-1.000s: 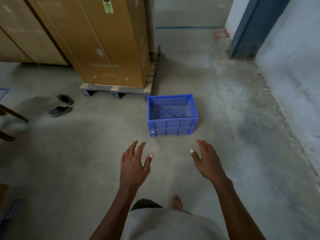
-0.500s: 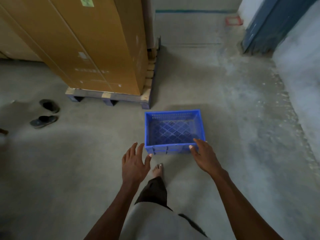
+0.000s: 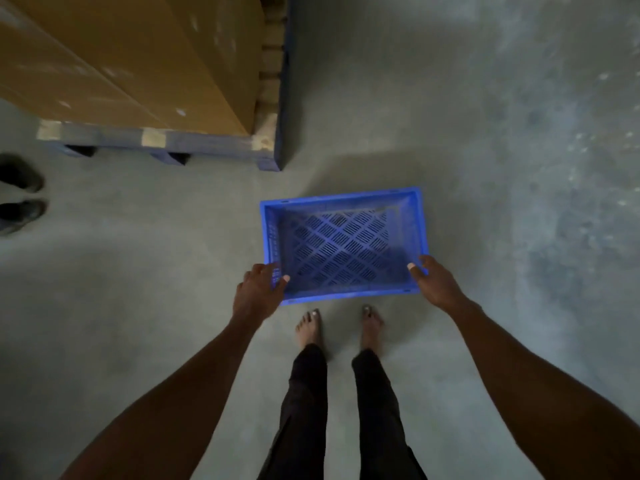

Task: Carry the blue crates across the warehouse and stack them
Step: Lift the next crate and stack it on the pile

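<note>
Where both hands grip, the blue crate (image 3: 343,244) shows lattice-slotted plastic

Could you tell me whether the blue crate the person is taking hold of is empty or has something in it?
Empty: the blue crate sits upright, and its whole slotted floor shows with nothing on it.

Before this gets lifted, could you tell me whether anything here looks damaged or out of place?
Nothing looks damaged. The blue crate is empty and whole, with the left hand and right hand on its short sides. A pair of dark shoes lies loose on the floor.
</note>
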Available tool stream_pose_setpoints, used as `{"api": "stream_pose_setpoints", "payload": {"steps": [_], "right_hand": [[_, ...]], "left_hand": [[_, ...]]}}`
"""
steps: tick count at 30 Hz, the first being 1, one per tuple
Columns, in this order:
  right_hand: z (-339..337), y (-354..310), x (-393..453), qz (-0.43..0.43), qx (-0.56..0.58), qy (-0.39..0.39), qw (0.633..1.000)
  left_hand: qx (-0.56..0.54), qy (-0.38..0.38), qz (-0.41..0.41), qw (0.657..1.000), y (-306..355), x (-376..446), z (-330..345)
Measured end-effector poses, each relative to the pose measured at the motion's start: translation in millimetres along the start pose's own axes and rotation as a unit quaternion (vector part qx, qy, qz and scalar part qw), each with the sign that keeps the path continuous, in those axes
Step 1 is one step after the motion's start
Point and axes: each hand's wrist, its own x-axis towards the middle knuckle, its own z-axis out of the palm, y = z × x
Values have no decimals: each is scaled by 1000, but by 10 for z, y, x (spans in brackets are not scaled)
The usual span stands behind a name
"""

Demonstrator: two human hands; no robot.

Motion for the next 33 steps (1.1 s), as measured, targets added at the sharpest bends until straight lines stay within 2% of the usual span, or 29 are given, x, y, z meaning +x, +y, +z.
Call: {"api": "stream_pose_setpoints", "payload": {"steps": [5,10,13,16,18,22,27,33], "right_hand": [[163,347,1342,48,-37,32,998],[366,547,2267,93,62,47,993],[380,597,2465,110,157,55,980],[357,677,2583,144,321,25,936],[346,716,2631,161,377,-34,912],[357,731,2652,154,398,-98,899],[218,698,2439,130,408,-67,901],[-358,643,1785,115,453,-63,882]], "left_hand": [[-54,25,-117,991,-282,1003,649],[-167,72,-194,964,-460,1752,1146],[-253,128,-249,926,-455,1973,1267],[-382,120,-309,863,-516,2171,1272],[-457,77,-305,832,-605,2244,1246],[-544,-12,-287,788,-709,2265,1199],[-536,-18,-275,798,-547,2147,1015],[-570,-62,-241,783,-231,1734,398]]}}
